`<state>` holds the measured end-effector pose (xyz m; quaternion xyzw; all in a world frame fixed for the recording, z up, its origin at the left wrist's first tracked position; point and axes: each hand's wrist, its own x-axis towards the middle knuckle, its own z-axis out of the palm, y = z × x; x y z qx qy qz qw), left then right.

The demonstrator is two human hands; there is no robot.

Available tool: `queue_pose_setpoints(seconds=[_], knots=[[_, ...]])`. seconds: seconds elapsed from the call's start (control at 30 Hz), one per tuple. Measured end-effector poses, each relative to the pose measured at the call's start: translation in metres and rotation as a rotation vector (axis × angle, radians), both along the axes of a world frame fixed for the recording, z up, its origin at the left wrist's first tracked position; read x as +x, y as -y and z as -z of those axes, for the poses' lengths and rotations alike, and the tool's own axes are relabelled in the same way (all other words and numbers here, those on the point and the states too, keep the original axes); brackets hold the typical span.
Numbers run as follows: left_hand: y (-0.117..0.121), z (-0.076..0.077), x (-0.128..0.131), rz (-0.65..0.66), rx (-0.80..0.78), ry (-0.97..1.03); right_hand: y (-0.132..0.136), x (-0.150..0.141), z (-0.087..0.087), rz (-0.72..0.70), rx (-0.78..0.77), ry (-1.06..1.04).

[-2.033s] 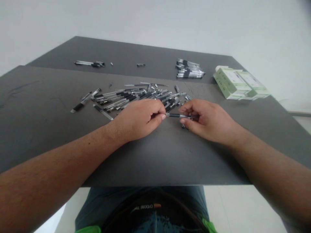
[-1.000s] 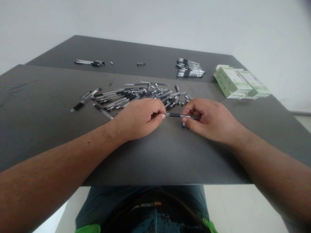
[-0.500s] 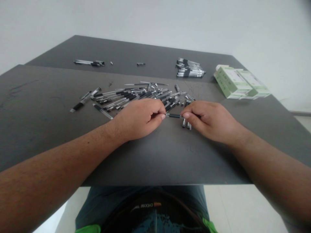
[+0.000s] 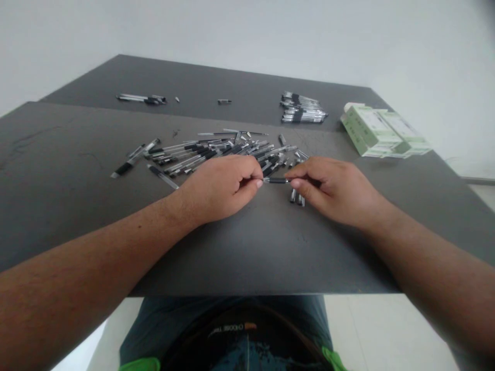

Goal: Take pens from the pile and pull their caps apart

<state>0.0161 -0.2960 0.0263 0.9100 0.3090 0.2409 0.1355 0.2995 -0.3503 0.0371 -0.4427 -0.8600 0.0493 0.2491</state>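
Between my two hands a pen (image 4: 276, 180) with a black grip lies level, just above the table's near part. My left hand (image 4: 228, 185) pinches its left end between thumb and forefinger. At the other end, the thumb and fingertips of my right hand (image 4: 328, 188) close on the tip. Both ends of the pen are hidden by fingers. Behind my hands spreads a heap of loose pen parts (image 4: 209, 152), clear barrels with black grips among them. A few pen caps (image 4: 297, 197) lie beside my right fingertips.
On the grey table (image 4: 240, 257), two green-and-white boxes (image 4: 373, 131) stand at the back right. A stack of pens (image 4: 303, 109) lies left of them. Farther left are a single cap (image 4: 224, 101) and a small group of pens (image 4: 141, 99). Separate barrels (image 4: 129, 165) rest left of the heap.
The pen and my right fingertips have shifted up very slightly. My right forefinger looks a little straighter over the pen's end. Everything else stays in place.
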Motion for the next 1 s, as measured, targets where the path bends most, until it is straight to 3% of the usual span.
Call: queue_pose_setpoints(seconds=[0.13, 0.33, 0.5, 0.77, 1.0], knots=[[0.0005, -0.0004, -0.0003, -0.001, 0.002, 0.010, 0.0028, -0.0020, -0.0044, 0.055, 0.005, -0.030], [0.0001, 0.0006, -0.0008, -0.015, 0.008, 0.010, 0.0012, 0.0003, -0.0054, -0.018, -0.032, 0.021], [0.0011, 0.0003, -0.0003, 0.002, 0.016, -0.001, 0.0044, -0.0016, -0.0048, 0.065, -0.101, -0.068], [-0.0003, -0.0004, 0.0000, -0.006, 0.010, 0.008, 0.0018, -0.0011, -0.0070, 0.003, -0.039, 0.048], [0.0004, -0.0006, -0.0001, 0.017, 0.017, 0.008, 0.0026, -0.0018, -0.0032, 0.058, -0.076, -0.025]])
